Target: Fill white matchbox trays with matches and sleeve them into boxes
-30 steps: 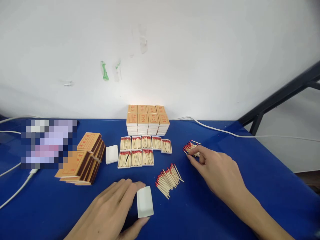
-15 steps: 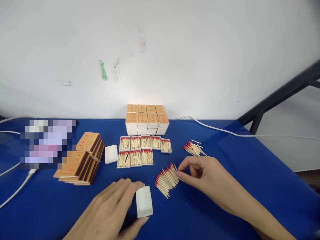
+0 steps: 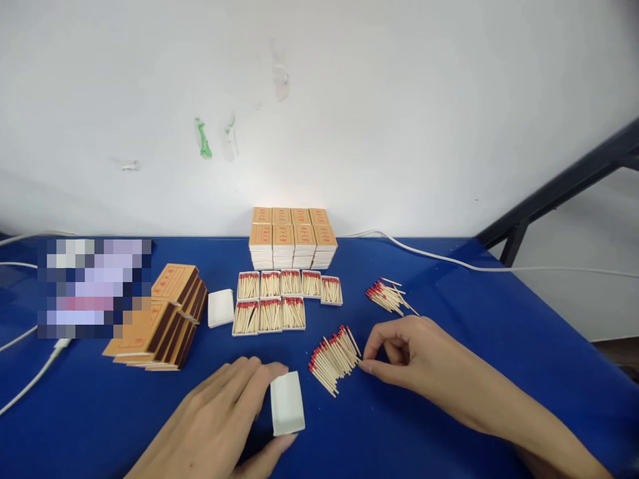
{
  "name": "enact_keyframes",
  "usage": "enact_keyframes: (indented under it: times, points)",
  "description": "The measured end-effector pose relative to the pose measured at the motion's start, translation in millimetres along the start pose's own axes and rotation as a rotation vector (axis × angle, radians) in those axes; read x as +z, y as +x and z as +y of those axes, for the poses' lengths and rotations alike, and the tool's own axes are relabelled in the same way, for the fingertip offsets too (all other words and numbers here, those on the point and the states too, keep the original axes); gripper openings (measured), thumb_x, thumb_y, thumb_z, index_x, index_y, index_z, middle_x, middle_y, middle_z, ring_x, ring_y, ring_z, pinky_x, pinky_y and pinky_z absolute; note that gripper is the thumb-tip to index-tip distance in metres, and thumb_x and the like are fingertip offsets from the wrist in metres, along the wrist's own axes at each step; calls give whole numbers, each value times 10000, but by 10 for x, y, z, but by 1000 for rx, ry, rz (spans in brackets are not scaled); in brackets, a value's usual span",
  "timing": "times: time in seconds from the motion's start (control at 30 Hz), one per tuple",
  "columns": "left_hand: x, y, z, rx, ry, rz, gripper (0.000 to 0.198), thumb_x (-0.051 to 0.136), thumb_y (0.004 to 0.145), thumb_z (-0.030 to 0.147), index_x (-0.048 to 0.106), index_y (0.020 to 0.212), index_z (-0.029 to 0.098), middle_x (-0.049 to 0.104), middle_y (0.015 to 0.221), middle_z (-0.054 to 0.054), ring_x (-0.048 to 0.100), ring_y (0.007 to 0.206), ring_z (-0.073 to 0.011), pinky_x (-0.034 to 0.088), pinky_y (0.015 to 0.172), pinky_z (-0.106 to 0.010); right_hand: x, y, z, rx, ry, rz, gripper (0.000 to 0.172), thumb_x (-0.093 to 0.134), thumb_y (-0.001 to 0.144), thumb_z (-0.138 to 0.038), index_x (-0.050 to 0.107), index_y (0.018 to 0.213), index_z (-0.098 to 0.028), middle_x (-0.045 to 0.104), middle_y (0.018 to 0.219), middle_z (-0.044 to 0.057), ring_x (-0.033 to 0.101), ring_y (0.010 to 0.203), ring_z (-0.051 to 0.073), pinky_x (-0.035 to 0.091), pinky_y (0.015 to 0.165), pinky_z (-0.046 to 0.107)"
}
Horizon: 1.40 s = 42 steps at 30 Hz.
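Observation:
My left hand (image 3: 219,412) grips a small white matchbox tray (image 3: 288,404) on the blue table, with fingers at its far end and thumb at its near end. To the right of that tray lies a loose fan of red-tipped matches (image 3: 332,362). My right hand (image 3: 414,352) is at the right edge of this fan, thumb and forefinger brought together in a pinch by the match ends. Whether a match is between those fingertips is too small to tell. Beyond the fan, several open trays filled with matches (image 3: 270,313) stand in two rows.
A smaller match pile (image 3: 384,296) lies behind my right hand. Orange-topped matchboxes (image 3: 292,236) are stacked by the wall; matchbox sleeves (image 3: 160,319) lean in a heap at left. Another white tray (image 3: 220,308) sits beside them. A blurred-out device (image 3: 94,286) and white cables (image 3: 449,266) are farther out.
My right hand has drawn slightly right and toward me, and a match at the fan's right edge now stands a little apart. My left hand keeps its grip on the tray.

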<state>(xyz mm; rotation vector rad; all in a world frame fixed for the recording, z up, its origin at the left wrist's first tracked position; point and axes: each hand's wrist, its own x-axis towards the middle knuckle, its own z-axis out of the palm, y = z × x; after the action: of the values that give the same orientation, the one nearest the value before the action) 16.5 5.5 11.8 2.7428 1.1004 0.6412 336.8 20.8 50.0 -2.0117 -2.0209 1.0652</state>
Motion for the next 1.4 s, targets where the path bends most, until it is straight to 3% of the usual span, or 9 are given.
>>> enact_keyframes:
  times: [0.3,0.37,0.5,0.57,0.7,0.83,1.0,1.23,1.4]
  points:
    - [-8,-12,-8,-19,-31,-13,388,505,1151,587,594,1359,272,835,1087,-34,870,978,-252,723,707,-294,27,-6,-36,-23,145,-2,326,735,974,-553,821,875,-254,433,632,-59,372,592,125,277,539,296]
    - [0,-37,-10,-33,-41,-29,393,561,1132,573,590,1388,276,834,1126,-39,866,1018,-262,723,723,-295,-12,9,-20,-43,114,134,356,714,979,-571,812,865,-248,431,610,-55,383,579,132,289,541,295]
    - [4,-66,-15,-54,-61,-62,442,661,1089,542,568,1440,289,826,1192,-39,853,1082,-271,729,822,-319,-56,82,88,-7,-80,539,332,654,995,-550,824,946,-270,506,589,-35,486,549,164,318,559,307]
    - [2,-57,-15,-45,-77,-56,411,648,1096,541,579,1412,287,825,1149,-34,859,1032,-263,730,822,-325,-43,122,143,30,-207,623,295,646,995,-511,841,1027,-292,567,607,-24,547,547,185,322,560,313]
    - [4,-35,-19,-56,-82,-41,386,640,1103,534,577,1401,297,820,1123,-21,857,992,-253,730,875,-362,13,172,145,141,-408,585,216,696,972,-423,837,1100,-321,687,667,-11,639,586,231,300,566,316]
    - [14,-59,-35,-48,-58,-76,455,697,1072,523,568,1438,285,827,1197,-42,853,1081,-275,734,835,-333,29,172,51,186,-457,537,141,681,997,-377,799,1019,-304,737,707,-6,683,645,251,285,571,315]
    - [22,-108,-46,-46,-32,-76,479,703,1067,529,565,1453,281,829,1229,-52,850,1109,-285,738,836,-343,14,150,13,185,-386,450,146,663,993,-358,779,924,-304,690,641,-20,675,636,240,306,568,312]
    - [20,-77,-39,-55,-40,-61,468,688,1072,539,572,1451,289,832,1227,-51,851,1109,-286,738,862,-352,26,162,69,167,-356,532,200,655,983,-451,784,993,-298,668,628,-16,638,571,238,300,550,314]
    - [16,-54,-31,-41,-32,-19,413,619,1104,561,585,1416,291,841,1185,-41,864,1058,-276,741,828,-344,19,136,47,99,-243,429,204,658,972,-395,784,853,-287,595,593,-15,587,582,210,303,556,315]
